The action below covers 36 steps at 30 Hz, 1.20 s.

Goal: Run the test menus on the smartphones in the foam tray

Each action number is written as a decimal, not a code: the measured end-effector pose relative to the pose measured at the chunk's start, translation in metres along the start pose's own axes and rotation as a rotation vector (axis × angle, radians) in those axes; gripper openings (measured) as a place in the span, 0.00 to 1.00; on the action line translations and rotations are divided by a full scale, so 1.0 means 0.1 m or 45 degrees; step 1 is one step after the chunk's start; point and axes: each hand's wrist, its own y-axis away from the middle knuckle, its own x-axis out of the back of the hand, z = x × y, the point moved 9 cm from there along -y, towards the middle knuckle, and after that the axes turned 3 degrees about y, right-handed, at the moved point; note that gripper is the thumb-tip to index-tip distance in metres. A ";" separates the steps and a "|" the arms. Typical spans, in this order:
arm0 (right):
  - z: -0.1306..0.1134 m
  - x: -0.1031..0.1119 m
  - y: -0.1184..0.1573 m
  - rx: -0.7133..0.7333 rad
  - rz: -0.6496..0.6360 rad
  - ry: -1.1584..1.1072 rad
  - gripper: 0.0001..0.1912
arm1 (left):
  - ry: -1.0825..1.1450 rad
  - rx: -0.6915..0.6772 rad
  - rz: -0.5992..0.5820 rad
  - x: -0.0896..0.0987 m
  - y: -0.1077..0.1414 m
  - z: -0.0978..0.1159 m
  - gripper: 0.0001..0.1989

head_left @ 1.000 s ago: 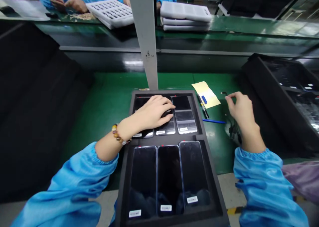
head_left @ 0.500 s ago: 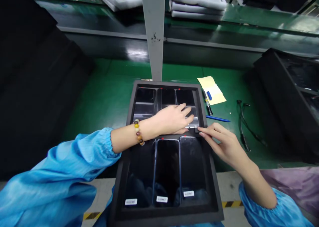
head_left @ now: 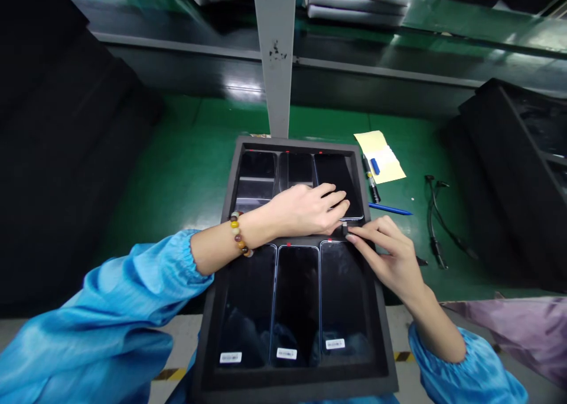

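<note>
A black tray [head_left: 385, 357] holds several dark smartphones in two rows. My left hand [head_left: 310, 209], a beaded bracelet on its wrist, reaches across the tray to the upper right phone [head_left: 339, 176]. Its fingers lie over the lower left of that phone, the thumb by the bottom edge; the phone sits askew, its lower end seemingly raised. Just below that edge, my right hand [head_left: 390, 250] pinches a small black connector [head_left: 345, 230] with a pale metal tip, apart from the phone. In the near row, three phones [head_left: 296, 303] lie flat with white labels at their lower ends.
Right of the tray, a yellow paper [head_left: 374, 141], a black marker [head_left: 371, 179], a blue pen [head_left: 390, 208] and a short black cable [head_left: 432, 221] lie on the green bench [head_left: 195, 150]. Black stacks stand at left and right. A grey post [head_left: 277, 61] rises behind the tray.
The upper right phone's lower end has shifted right and appears lifted. My right hand has drawn the connector slightly left, and its metal tip now points toward the phone's bottom edge.
</note>
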 end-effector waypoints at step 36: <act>0.06 -0.06 -0.04 -0.126 0.019 -0.092 0.08 | 0.128 0.036 0.096 0.05 0.05 -0.06 0.18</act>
